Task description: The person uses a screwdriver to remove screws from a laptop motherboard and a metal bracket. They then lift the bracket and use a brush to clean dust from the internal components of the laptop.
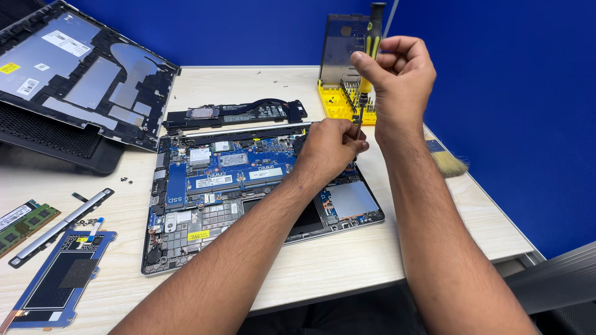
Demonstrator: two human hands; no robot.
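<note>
Holding: right hand [397, 74] closed on screwdriver [370, 43] — upright
Left hand [332, 149]: pinching its tip
Laptop [248, 192]: opened, mid-worktop
Bit case [341, 99]: far edge — just behind the hands

Two bare forearms, left grip [329, 149], right grip [397, 74], no sleeves, no jewellery

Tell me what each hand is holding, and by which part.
The right hand grips the screwdriver around its yellow-black handle. The left hand pinches near its tip over the laptop; the exact hold is hidden.
</note>
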